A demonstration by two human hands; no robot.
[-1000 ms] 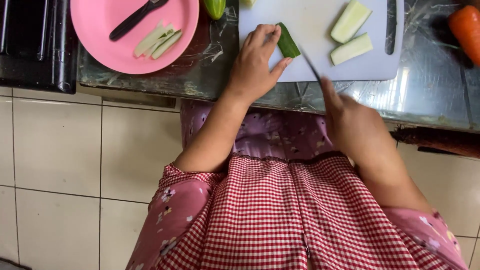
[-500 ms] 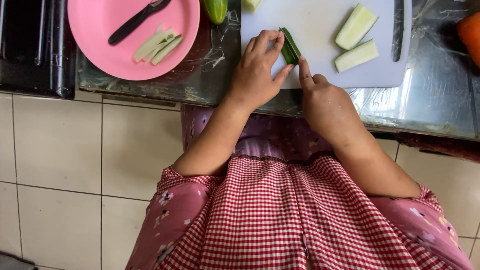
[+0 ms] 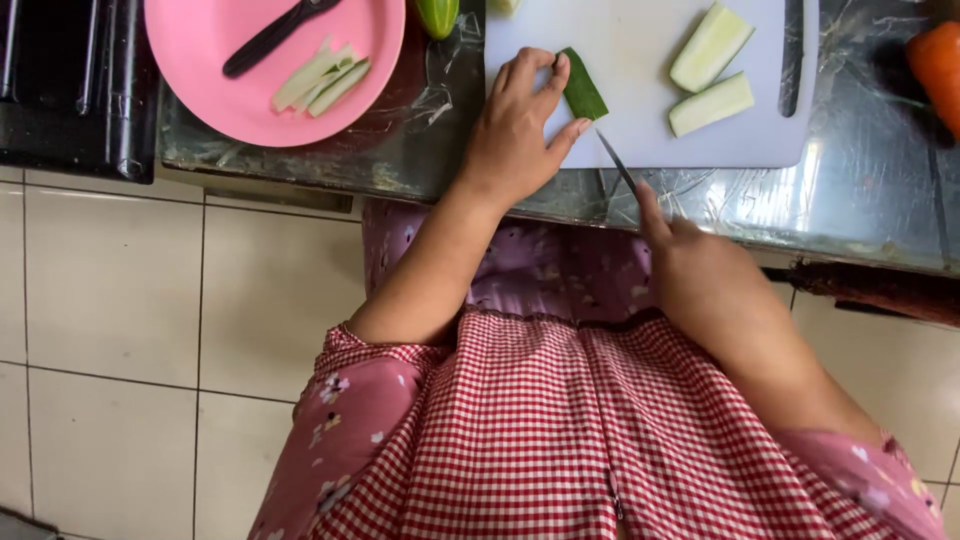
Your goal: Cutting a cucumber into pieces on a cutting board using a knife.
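Head view: steel counter (image 3: 860, 215) over pale tiled floor, wet and reflective. White board (image 3: 640, 110) lies on it, its near edge close to the counter lip. Left hand (image 3: 515, 135) pins a green cucumber piece (image 3: 582, 86) on the board, fingers curled over it, thumb at its near end. Right hand (image 3: 700, 280) is closed on a knife (image 3: 615, 160), forefinger along the spine, tip pointing at the cucumber. Two peeled halves (image 3: 710, 70) lie further right on the board. Pink plate (image 3: 275, 75) to the left holds cut strips and a black peeler. Judgement: keep left fingertips tucked back, blade vertical, piece flat so it cannot roll.
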